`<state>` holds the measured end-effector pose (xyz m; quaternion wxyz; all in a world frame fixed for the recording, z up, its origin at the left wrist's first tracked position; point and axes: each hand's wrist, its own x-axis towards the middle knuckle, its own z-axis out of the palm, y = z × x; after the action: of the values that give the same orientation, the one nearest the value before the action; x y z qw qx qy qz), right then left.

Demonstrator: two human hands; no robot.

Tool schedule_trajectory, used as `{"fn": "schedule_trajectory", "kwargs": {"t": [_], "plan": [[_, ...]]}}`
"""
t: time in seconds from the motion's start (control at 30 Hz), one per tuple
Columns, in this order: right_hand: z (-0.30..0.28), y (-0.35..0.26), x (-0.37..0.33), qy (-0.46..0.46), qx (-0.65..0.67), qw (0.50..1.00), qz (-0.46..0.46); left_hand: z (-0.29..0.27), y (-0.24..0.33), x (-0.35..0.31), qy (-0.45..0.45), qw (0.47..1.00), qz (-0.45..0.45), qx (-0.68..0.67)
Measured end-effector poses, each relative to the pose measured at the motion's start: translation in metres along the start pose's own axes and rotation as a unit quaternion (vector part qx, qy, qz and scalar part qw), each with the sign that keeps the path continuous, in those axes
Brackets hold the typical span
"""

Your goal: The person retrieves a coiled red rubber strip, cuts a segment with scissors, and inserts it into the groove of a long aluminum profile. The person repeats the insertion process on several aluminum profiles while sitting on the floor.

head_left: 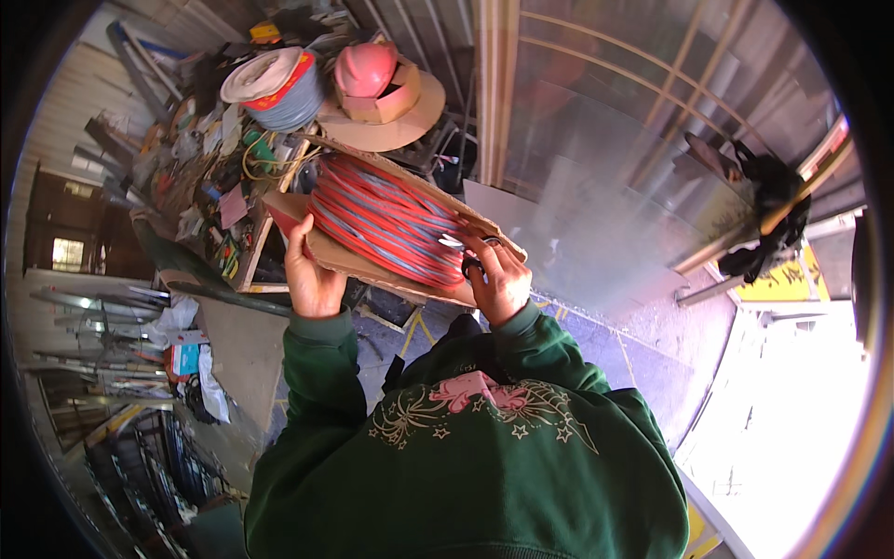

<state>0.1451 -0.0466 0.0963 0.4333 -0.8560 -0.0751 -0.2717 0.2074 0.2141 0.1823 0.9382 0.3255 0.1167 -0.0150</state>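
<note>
A long cardboard box (pixel 372 270) with its top open lies tilted in front of me. Packed inside it is a coil of red and grey cord or cable (pixel 386 219), wound in many turns. My left hand (pixel 313 275) grips the box at its left end, with the thumb up along the flap. At the other end, my right hand (pixel 503 279) is closed around the black handles of a pair of scissors (pixel 453 241). The short blades point left over the coil, and the hand rests close to the box's edge.
Beyond the box, a cluttered bench (pixel 244 265) carries a large spool (pixel 279 88) of grey cable and a pink hard hat (pixel 365 70) in a small carton (pixel 389 100). Metal rods (pixel 102 321) are stacked at the left. A bright doorway (pixel 773 410) stands on the right.
</note>
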Motion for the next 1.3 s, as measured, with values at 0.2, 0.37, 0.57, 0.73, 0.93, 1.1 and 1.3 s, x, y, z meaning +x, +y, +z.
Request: {"fn": "schedule_trajectory", "kwargs": {"t": [0.2,0.37,0.57,0.73,0.93,1.1,1.3], "plan": [[-0.046,0.018,-0.065,0.086,-0.052,0.995,0.003,-0.02,-0.034,-0.007,-0.029,0.993,-0.102,-0.05],[-0.076,0.005,-0.132,0.211,0.007,0.961,0.178,-0.047,-0.064,0.007,-0.046,0.976,-0.202,-0.059],[-0.148,0.03,-0.233,0.49,0.148,0.779,0.362,-0.037,-0.104,-0.016,-0.044,0.962,-0.255,0.088],[-0.214,0.076,-0.325,0.611,0.151,0.671,0.391,0.007,-0.167,-0.028,-0.233,0.88,-0.39,0.138],[-0.337,0.104,-0.361,0.713,0.062,0.641,0.279,0.089,-0.263,-0.082,-0.339,0.81,-0.412,0.242],[-0.502,0.138,-0.393,0.767,0.045,0.621,0.157,0.181,-0.364,-0.175,-0.558,0.698,-0.345,0.288],[-0.615,0.142,-0.478,0.836,0.078,0.51,0.188,0.255,-0.422,-0.233,-0.673,0.591,-0.34,0.286]]}}
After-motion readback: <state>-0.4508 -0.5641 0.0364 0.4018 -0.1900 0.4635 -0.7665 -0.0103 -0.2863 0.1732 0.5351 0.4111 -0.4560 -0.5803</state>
